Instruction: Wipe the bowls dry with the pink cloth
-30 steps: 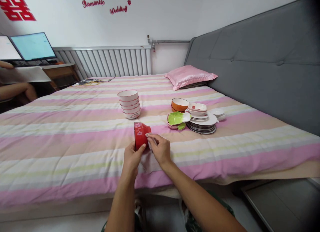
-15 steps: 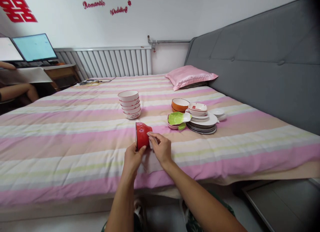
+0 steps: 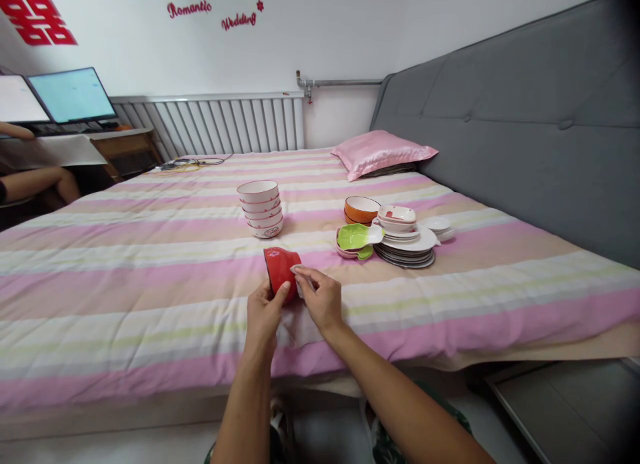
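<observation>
A red bowl (image 3: 283,269) with a small flower print is tipped on its side above the bed's front part. My left hand (image 3: 267,309) grips it from below, thumb on the outer wall and fingers around the rim side. My right hand (image 3: 321,297) pinches a thin whitish cloth or tissue (image 3: 299,281) against the bowl's base; most of it is hidden by the fingers. Beyond the bowl stands a stack of white bowls (image 3: 261,211) with red rims. To the right are orange bowls (image 3: 361,211), green leaf-shaped dishes (image 3: 354,237) and a pile of plates (image 3: 407,251).
The striped bedspread (image 3: 150,284) lies under all the dishes. A pink pillow (image 3: 383,152) rests by the grey headboard (image 3: 510,111). Cables (image 3: 193,163) lie at the far left corner. Another person's leg (image 3: 43,184) shows beside a desk with monitors (image 3: 73,96).
The red bowl has tilted, its rim swinging a little left and upward. My right hand stays at its base with the whitish piece. The stacked dishes have not moved.
</observation>
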Motion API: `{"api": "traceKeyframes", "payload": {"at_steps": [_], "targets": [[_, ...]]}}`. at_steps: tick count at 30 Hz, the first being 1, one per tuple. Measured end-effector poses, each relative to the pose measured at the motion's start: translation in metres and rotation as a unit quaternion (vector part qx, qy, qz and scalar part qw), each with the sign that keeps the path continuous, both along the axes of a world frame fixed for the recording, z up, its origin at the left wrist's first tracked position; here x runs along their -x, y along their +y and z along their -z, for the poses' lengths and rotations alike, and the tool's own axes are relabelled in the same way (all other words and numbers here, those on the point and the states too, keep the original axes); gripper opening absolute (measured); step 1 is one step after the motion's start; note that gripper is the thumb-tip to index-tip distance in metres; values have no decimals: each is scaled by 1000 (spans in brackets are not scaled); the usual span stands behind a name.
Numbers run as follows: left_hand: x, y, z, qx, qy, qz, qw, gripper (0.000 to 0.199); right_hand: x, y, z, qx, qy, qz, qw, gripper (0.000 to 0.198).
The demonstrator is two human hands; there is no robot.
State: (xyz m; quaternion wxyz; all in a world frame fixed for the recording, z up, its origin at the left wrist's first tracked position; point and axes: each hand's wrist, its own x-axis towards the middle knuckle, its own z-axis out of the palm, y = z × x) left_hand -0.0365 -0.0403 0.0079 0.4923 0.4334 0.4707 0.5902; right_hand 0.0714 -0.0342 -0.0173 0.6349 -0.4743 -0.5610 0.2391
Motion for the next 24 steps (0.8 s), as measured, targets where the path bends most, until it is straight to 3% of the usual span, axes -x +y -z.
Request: {"api": "traceKeyframes", "payload": {"at_steps": [8,14,19,24], "targets": [[-1,0,-2,-2,-3,-36,999,44,3,-2,0,-4,2,-15,1000,21],[1,2,4,29,16,-6,999,49,0,1,4,10,-12,-6,1000,21],[8,5,19,71,150,12,986,37,-2,2,5,7,-4,-6,1000,22],[14,7,24,60,277,-2,959,27,-2,2,3,8,0,-6,1000,21]]}}
